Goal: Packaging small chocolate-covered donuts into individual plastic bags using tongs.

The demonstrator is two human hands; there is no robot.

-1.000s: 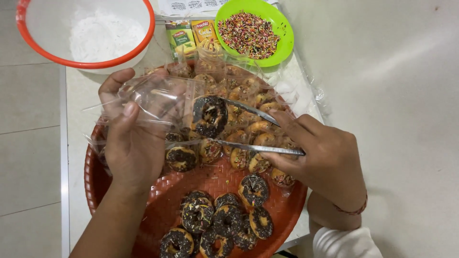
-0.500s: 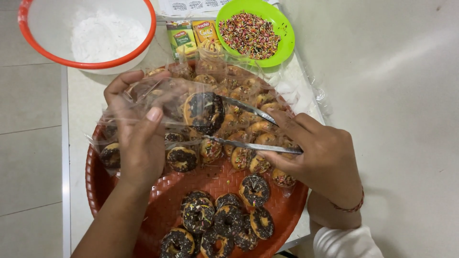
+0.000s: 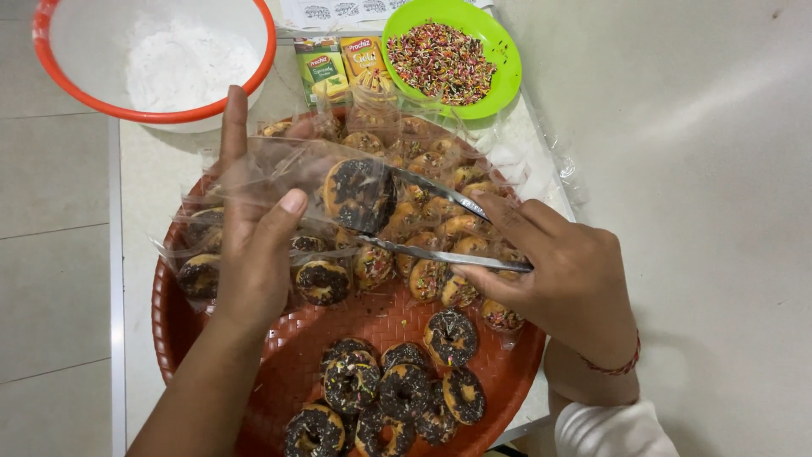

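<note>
My left hand [image 3: 254, 245] holds a clear plastic bag [image 3: 262, 182] open above a round red woven tray [image 3: 296, 372]. My right hand [image 3: 558, 271] grips metal tongs [image 3: 448, 254], which pinch a chocolate-glazed sprinkled doughnut [image 3: 359, 195] at the bag's mouth. Several more chocolate doughnuts [image 3: 389, 398] lie at the tray's near side. Smaller plain and glazed ones [image 3: 431, 211] are piled at its far side, partly under the plastic.
A white bowl with a red rim [image 3: 152, 59] holds white powder at the back left. A green bowl [image 3: 452, 59] of coloured sprinkles stands at the back right, with two small packets [image 3: 342, 63] between them. The tray overhangs a narrow white counter [image 3: 144, 186].
My left hand has shifted left and pulled the bag wider. The tongs have carried the chocolate doughnut slightly further into the bag's mouth.
</note>
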